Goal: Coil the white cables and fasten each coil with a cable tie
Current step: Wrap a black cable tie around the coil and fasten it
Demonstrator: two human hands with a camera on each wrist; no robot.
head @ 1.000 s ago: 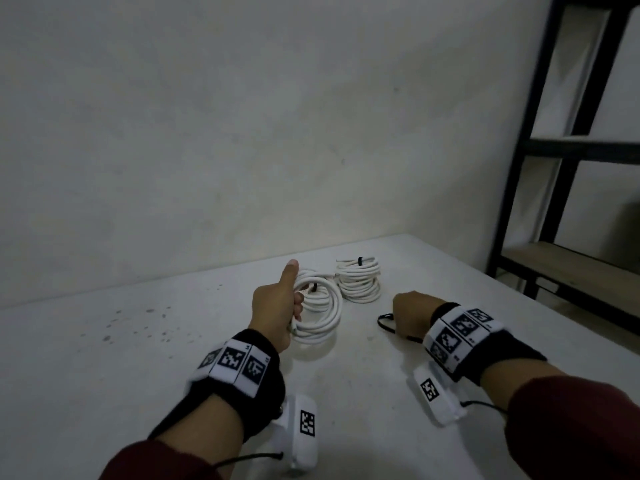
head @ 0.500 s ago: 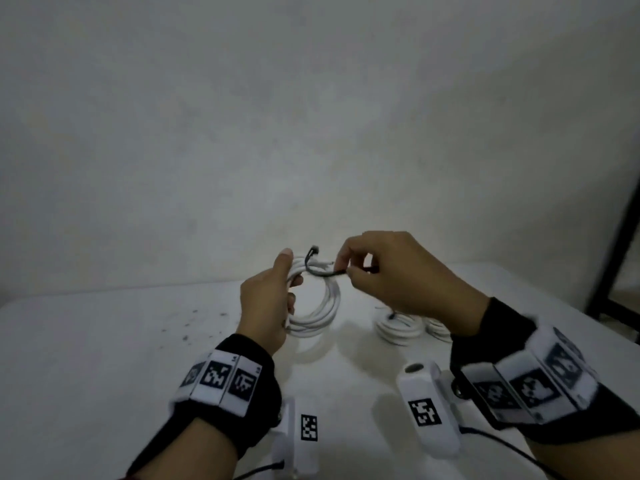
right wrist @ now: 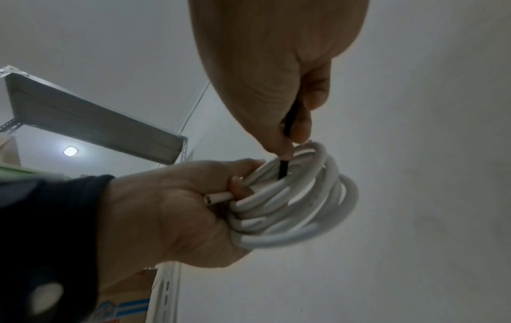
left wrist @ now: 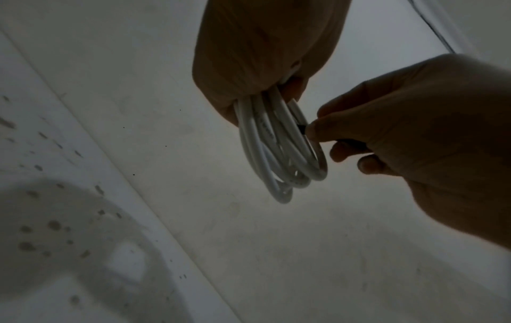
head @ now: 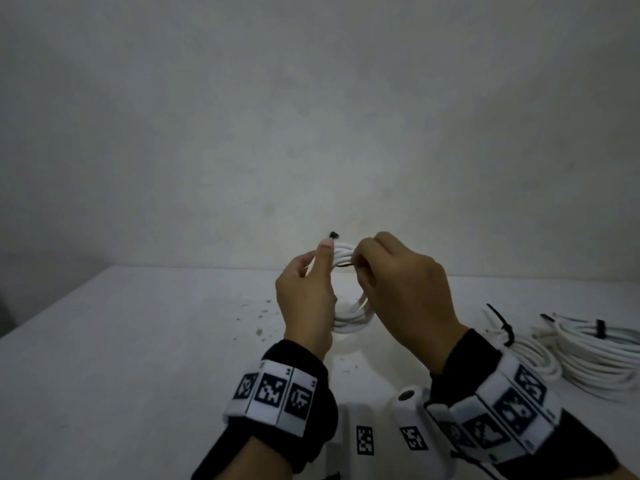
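My left hand [head: 304,292] grips a white cable coil [head: 351,315] and holds it up above the white table [head: 121,358]. The same coil [right wrist: 298,207] shows in the right wrist view, with a cut cable end poking out by my left hand [right wrist: 177,216]. My right hand [head: 398,292] pinches a thin black cable tie [right wrist: 284,166] between thumb and finger. The tie passes between the strands into the coil. Its small black head [head: 333,234] sticks up over the coil's top. In the left wrist view the coil [left wrist: 279,148] hangs from my left hand [left wrist: 262,48], and my right hand [left wrist: 409,139] pinches the tie beside it.
Two white coils [head: 530,355] [head: 599,355], each bound with a black tie, lie on the table to the right. A grey wall [head: 311,116] stands close behind the table. Dark specks [head: 259,320] dot the tabletop left of my hands. A metal shelf [right wrist: 91,122] shows in the right wrist view.
My right hand picked the black tie off the table, brought it up to the coil and pushed it between the strands. My left hand raised the coil. The head view swung left.
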